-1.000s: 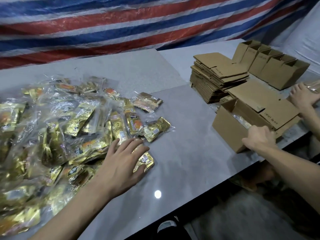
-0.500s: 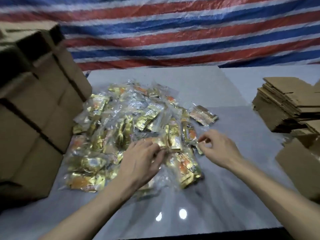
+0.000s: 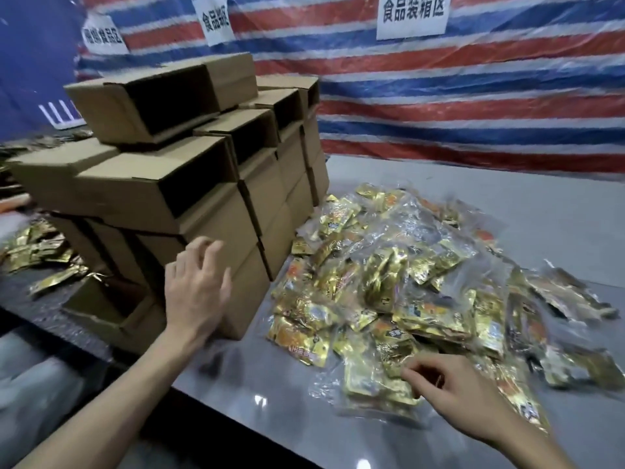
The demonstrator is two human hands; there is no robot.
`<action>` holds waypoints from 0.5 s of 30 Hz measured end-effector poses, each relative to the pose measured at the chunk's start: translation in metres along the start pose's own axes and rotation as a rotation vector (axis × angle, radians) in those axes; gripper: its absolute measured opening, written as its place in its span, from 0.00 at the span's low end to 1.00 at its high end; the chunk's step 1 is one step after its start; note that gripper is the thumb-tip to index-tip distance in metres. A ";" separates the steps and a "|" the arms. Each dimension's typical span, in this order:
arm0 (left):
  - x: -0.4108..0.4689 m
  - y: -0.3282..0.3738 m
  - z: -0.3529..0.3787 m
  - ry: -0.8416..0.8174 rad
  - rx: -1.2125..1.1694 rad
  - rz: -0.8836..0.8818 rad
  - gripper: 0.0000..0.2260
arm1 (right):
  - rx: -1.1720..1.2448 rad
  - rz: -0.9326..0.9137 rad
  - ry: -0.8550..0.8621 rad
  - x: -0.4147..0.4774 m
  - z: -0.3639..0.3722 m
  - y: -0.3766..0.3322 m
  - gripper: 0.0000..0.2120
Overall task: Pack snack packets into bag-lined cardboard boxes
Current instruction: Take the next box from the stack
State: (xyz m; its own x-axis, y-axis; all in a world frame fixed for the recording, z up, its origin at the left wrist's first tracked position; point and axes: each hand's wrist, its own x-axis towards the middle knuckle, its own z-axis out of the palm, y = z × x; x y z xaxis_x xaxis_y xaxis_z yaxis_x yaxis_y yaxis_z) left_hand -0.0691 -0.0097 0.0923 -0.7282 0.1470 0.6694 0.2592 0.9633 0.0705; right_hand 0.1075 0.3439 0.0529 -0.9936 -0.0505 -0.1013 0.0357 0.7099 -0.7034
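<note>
The left hand (image 3: 198,286) is up against the near face of the stacked cardboard boxes (image 3: 203,204), fingers (image 3: 209,252) loose and spread, gripping nothing. It is too blurred to say whether they touch the card. The right hand (image 3: 463,397) sits at the near edge of the heap of gold snack packets (image 3: 406,282), its fingertips (image 3: 411,370) bent down onto a clear-bagged bundle (image 3: 375,384). I can't tell whether they have actually nipped it.

The heap spreads beyond and to the right of those fingertips and reaches the foot of the stack. Bare grey table (image 3: 263,387) lies between the two hands, and its front edge runs just under the left wrist. An open box (image 3: 111,309) sits low, left of the left hand.
</note>
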 end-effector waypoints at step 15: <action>0.193 -0.036 -0.086 0.428 -0.078 -0.333 0.26 | 0.069 -0.033 -0.015 0.016 -0.022 -0.020 0.05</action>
State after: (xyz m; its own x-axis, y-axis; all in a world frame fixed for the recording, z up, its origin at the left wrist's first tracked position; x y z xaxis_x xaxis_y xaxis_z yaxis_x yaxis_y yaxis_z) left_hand -0.1643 -0.0358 0.2825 -0.4602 -0.2833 0.8414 0.1168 0.9201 0.3738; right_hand 0.0884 0.3447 0.0812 -0.9927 -0.0836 -0.0871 0.0107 0.6579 -0.7530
